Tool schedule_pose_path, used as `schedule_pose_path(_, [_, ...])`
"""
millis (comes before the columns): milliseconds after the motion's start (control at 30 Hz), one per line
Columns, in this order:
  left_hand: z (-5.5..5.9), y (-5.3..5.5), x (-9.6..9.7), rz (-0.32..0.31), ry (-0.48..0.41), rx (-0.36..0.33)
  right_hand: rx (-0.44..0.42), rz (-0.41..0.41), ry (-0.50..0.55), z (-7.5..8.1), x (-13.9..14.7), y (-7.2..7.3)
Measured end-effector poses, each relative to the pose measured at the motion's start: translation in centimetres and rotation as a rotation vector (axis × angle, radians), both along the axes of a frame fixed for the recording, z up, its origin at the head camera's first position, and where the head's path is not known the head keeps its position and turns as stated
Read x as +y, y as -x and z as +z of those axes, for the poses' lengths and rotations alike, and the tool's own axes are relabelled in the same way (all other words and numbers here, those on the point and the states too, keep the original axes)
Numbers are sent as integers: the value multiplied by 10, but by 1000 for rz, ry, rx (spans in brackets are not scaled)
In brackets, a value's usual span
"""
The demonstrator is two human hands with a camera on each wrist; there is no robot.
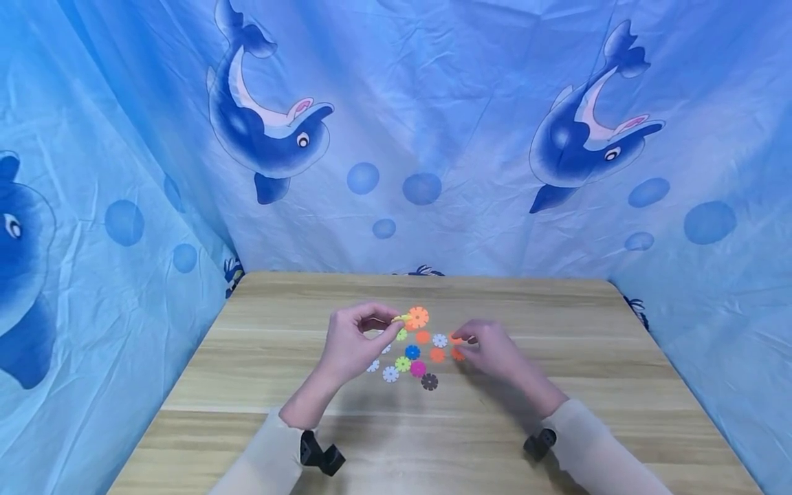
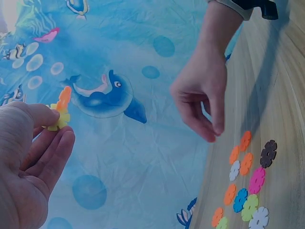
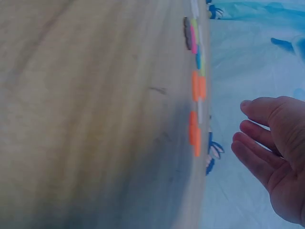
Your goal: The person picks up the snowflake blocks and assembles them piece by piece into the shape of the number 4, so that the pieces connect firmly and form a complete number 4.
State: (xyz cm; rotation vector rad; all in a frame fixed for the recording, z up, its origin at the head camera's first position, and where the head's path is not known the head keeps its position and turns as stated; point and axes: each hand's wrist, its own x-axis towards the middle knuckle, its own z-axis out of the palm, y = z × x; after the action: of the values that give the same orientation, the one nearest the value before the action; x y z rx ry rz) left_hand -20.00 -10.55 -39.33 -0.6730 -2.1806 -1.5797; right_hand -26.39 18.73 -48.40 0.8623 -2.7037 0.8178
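My left hand (image 1: 354, 344) pinches a yellow notched plastic disc (image 2: 58, 120) between thumb and forefinger, raised above the table. An orange notched disc (image 1: 418, 317) is joined to it, standing at an angle to the yellow one. To the right, my right hand (image 1: 493, 350) hovers over the loose discs with nothing visible in it. Its fingers are relaxed, and the right wrist view shows the thumb apart from the fingers. Beneath it lie orange discs (image 1: 458, 353), partly hidden by the hand in the head view.
Several loose discs lie flat on the wooden table (image 1: 235, 385): blue (image 1: 412, 353), magenta (image 1: 418, 369), dark brown (image 1: 430, 381), yellow-green (image 1: 403, 364), white (image 1: 390, 374) and orange (image 1: 437, 355). A blue dolphin-printed curtain (image 1: 396, 137) hangs behind the table and at its sides.
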Motion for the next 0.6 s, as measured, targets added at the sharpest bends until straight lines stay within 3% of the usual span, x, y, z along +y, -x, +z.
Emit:
schedule_pose_path(267, [0, -1, 2, -11, 11, 12, -49, -11, -56, -17, 1, 0])
schedule_pose_path(600, [0, -2, 4, -15, 24, 11, -95, -23, -141, -23, -1, -3])
